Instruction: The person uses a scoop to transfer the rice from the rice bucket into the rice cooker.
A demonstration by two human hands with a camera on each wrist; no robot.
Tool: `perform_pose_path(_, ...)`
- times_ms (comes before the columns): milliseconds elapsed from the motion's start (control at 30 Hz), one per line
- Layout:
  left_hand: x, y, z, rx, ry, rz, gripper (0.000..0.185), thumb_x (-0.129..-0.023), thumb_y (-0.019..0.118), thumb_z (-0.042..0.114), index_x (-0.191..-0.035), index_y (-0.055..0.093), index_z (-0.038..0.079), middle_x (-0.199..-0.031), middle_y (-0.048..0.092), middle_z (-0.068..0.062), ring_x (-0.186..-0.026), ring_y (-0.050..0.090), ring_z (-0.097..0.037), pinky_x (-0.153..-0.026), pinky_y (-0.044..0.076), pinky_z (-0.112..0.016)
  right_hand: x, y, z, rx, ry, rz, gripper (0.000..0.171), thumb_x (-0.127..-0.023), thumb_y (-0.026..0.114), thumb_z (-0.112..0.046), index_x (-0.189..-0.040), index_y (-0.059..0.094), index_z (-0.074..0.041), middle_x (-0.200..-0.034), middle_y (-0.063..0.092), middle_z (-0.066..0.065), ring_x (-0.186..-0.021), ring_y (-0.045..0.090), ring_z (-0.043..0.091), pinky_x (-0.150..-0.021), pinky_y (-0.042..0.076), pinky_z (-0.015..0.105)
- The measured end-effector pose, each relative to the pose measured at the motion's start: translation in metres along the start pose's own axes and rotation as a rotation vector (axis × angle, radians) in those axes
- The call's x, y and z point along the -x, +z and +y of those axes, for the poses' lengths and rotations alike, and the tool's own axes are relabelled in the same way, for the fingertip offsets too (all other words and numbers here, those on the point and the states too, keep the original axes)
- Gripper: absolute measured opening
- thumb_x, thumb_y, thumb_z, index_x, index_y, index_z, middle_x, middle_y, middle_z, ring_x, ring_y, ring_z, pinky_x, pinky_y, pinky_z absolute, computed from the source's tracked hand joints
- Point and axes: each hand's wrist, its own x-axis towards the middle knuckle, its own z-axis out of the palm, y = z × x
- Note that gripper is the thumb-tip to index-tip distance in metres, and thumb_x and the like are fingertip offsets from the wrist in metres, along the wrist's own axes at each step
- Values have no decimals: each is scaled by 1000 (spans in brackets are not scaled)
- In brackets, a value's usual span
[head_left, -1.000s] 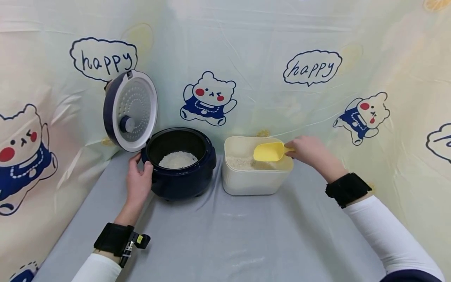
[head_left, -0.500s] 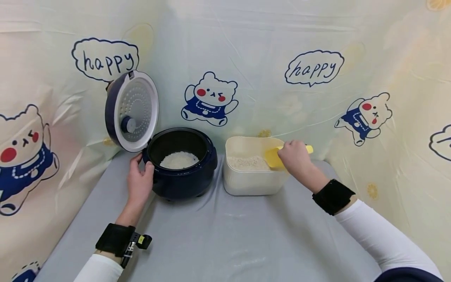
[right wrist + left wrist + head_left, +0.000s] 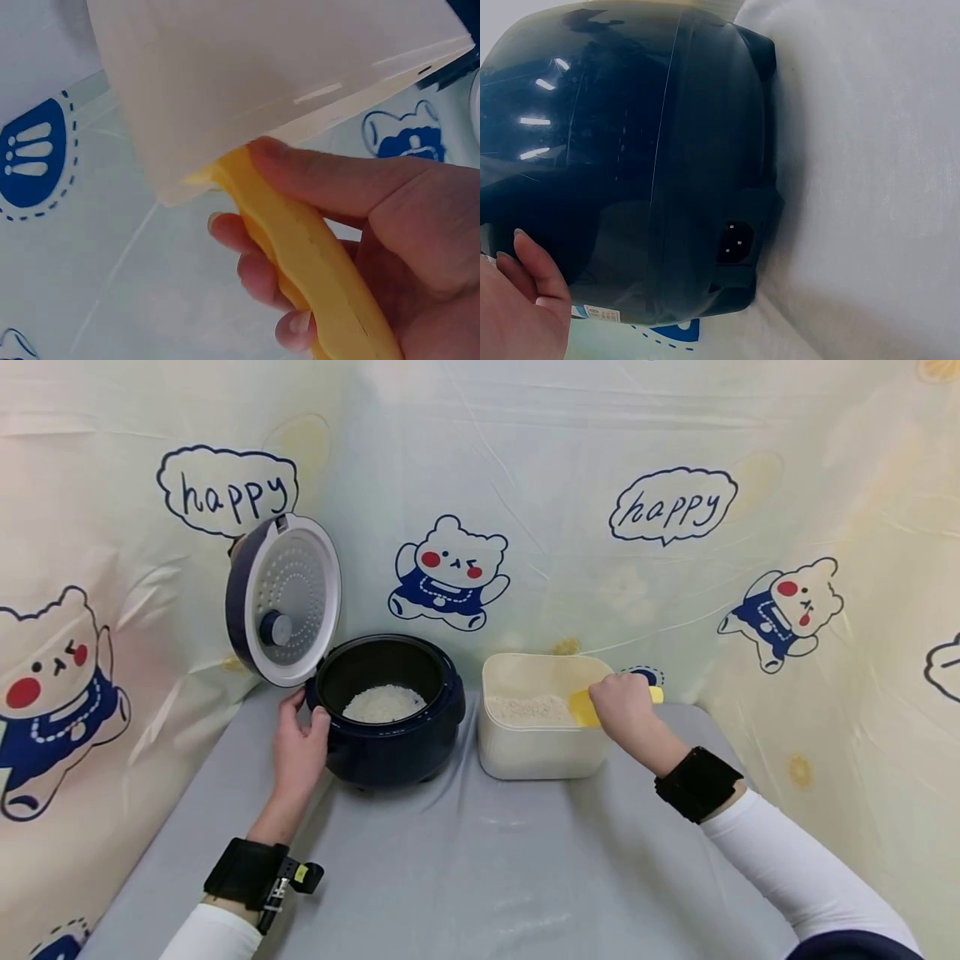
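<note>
right hand (image 3: 621,706) grips smooth yellow scoop (image 3: 582,707) — grainy rice (image 3: 528,710)

Glossy dark-blue plastic rice cooker (image 3: 390,727), smooth matt yellow plastic scoop (image 3: 300,247), cream matt plastic tub (image 3: 536,752), grainy white rice (image 3: 384,702), wrinkled grey cloth table cover (image 3: 465,868), shiny plastic-sheet backdrop (image 3: 540,485)

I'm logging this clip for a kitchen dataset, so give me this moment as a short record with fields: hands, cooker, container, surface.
left hand: rests on the side of the rice cooker, fingers on its dark blue body
right hand: grips the yellow scoop by its handle, bowl lowered into the container
rice cooker: lid swung open and upright, white rice in the pot
container: cream, open-topped, part full of rice, right of the cooker
surface: grey cloth; cartoon bear backdrop behind
</note>
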Motion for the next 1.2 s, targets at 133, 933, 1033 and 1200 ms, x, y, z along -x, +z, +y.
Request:
perform_pose_path(133, 1, 1, -1, 6, -9, 3, 52, -105, 46, 29, -154, 45, 13, -67, 42, 2, -58, 41, -11, -58, 36, -27, -7, 5, 8, -79, -10, -52, 19, -92, 72, -4, -76, 62, -4, -62, 51, 7, -58, 53, 22, -54, 51, 32)
perform_pose_path(933, 0, 4, 1, -5, -13, 7, 53, -105, 43, 30, -155, 43, 12, -90, 48, -11, -74, 44, -17, -74, 35, -34, -31, 34, 22, -396, 13, -175, 14, -93, 78, -20, -93, 75, -7, -73, 57, 4, -67, 53, 21, -57, 39, 28)
perform_pose_path(1033, 0, 4, 1, -9, -10, 9, 53, -105, 43, 29, -156, 43, 11, -93, 50, -15, -75, 44, -19, -76, 35, -36, -32, 36, 22, -406, 23, -192, 15, -93, 77, -21, -97, 77, -6, -76, 60, 5, -68, 54, 21, -58, 41, 29)
perform_pose_path(1200, 1, 4, 1, -3, -9, 6, 54, -106, 42, 29, -156, 42, 10, -104, 53, -17, -82, 44, -24, -80, 35, -36, -32, 38, 21, -490, 34, -207, 21, -93, 77, -22, -104, 78, -4, -81, 64, 5, -70, 55, 22, -59, 42, 29)
